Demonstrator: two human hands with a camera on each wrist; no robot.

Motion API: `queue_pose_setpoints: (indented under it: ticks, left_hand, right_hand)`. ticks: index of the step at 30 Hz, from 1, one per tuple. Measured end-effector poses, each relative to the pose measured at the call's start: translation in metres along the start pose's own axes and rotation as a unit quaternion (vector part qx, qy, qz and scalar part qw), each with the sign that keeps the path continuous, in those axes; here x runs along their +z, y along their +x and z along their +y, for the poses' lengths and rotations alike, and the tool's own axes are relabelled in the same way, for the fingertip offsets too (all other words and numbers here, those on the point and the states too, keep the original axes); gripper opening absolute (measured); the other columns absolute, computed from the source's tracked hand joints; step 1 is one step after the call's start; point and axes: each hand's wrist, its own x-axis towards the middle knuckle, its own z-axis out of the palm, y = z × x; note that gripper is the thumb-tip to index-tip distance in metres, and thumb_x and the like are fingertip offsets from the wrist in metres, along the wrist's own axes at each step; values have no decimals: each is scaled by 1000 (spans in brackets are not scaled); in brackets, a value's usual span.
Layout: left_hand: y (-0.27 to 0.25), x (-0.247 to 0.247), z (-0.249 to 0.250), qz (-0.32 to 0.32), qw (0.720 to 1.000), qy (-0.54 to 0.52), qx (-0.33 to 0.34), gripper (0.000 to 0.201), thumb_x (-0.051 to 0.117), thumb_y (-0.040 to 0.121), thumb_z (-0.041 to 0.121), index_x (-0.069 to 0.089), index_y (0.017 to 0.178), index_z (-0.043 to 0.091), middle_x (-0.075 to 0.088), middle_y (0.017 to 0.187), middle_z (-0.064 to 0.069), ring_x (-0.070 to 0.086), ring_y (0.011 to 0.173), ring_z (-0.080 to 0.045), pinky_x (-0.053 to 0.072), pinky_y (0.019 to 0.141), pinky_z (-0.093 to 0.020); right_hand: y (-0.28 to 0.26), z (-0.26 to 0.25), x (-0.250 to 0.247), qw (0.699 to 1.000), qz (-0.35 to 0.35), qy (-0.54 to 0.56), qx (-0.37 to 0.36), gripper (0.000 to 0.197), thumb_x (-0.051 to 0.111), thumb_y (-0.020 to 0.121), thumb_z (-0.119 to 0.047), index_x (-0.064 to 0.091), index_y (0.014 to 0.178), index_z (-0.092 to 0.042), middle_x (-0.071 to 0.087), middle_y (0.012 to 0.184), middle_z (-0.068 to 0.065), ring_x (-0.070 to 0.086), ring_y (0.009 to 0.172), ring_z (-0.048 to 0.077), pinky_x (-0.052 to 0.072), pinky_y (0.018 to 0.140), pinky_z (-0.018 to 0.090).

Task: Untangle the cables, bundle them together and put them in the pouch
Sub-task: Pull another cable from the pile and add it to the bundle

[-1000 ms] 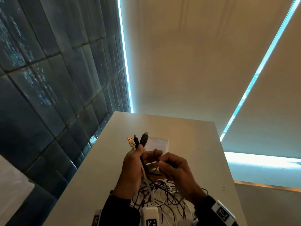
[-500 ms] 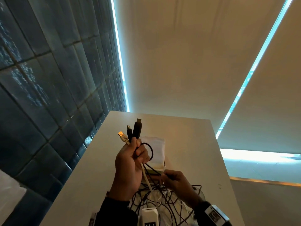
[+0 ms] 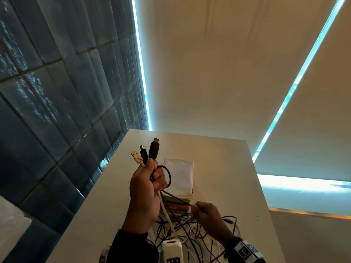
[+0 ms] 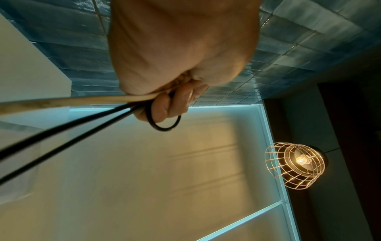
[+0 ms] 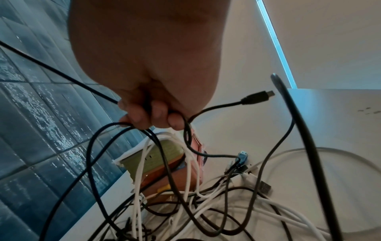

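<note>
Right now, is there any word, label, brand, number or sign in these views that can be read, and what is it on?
None can be read.
Wrist camera units at the bottom of the head view: square black-and-white marker patterns, no words.
Colourful box behind the cable tangle: faint marks, too blurred to read.
Plugs in the left hand: no legible marking.
</note>
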Motion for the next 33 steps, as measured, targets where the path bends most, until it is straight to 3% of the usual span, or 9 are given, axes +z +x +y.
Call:
queue_pose_setpoints:
  ticks: [3, 8, 10, 12, 18, 22, 26, 29, 33]
  left_hand:
    - [2, -2, 0, 26, 999, 38, 2, 31, 34, 102, 23, 41, 72, 15, 35, 52, 6, 23, 41, -6, 19, 46, -24]
    - [3, 3, -4, 61, 996, 64, -27, 25, 37, 101, 20, 44, 78, 14, 46, 60, -1, 37, 48, -11, 29, 48, -22]
    - [1, 6, -7, 73, 995, 57, -41, 22, 39, 101, 19, 50, 83, 12, 54, 60, -4, 47, 57, -15, 39, 57, -26]
    - [-1, 8, -9, 70, 993, 78, -45, 21, 39, 101, 19, 53, 88, 11, 63, 58, -4, 52, 63, -19, 40, 64, -31]
    - [-2, 8, -7, 59, 992, 89, -71, 22, 38, 102, 21, 54, 95, 7, 70, 68, -10, 58, 66, -22, 37, 57, -30]
    - [-4, 6, -5, 18, 990, 100, -96, 25, 36, 102, 23, 54, 95, 7, 72, 76, -14, 60, 72, -24, 40, 61, -33]
    - [-5, 6, 0, -12, 995, 10, -97, 30, 37, 100, 24, 49, 78, 9, 57, 66, -9, 58, 70, -25, 42, 68, -36]
    - [-4, 6, 3, -33, 994, -57, -82, 30, 37, 100, 24, 47, 76, 10, 48, 65, -5, 56, 67, -23, 42, 72, -37]
    - [-4, 5, 2, -33, 996, -65, -50, 28, 39, 98, 24, 47, 75, 12, 46, 64, -3, 38, 51, -13, 30, 59, -30]
  right_hand:
    - [5, -16, -5, 997, 60, -19, 31, 31, 59, 92, -18, 65, 62, -17, 54, 50, -8, 46, 49, 2, 39, 55, 28]
    - [10, -83, -28, 980, 139, 141, -2, 21, 67, 88, -16, 68, 68, -10, 57, 54, -1, 46, 51, 10, 39, 52, 27]
    - [6, -109, -32, 972, 125, 194, -43, 16, 65, 89, -14, 68, 75, -4, 59, 58, 3, 46, 54, 15, 38, 52, 27]
    - [0, -128, -32, 965, 97, 227, -86, 14, 64, 89, -12, 67, 80, -2, 58, 60, 4, 46, 56, 18, 39, 52, 26]
    - [-18, -148, -23, 949, 15, 286, -134, 14, 61, 89, -5, 61, 81, 7, 56, 64, 10, 52, 55, 12, 47, 51, 17]
    - [-22, -148, -24, 944, -31, 304, -129, 9, 58, 87, 8, 62, 79, 7, 62, 59, 1, 59, 54, 6, 49, 53, 16]
    - [-21, -138, -21, 951, -84, 271, -122, 11, 61, 88, 2, 67, 79, 1, 66, 69, 5, 61, 64, 14, 50, 62, 24]
    - [-17, -122, -17, 951, -110, 266, -113, 22, 55, 94, -5, 66, 76, -9, 61, 69, -3, 54, 63, 11, 45, 64, 23]
    - [-12, -92, -11, 970, -105, 205, -74, 26, 50, 98, -12, 64, 76, -9, 57, 65, -5, 49, 61, 9, 42, 61, 21]
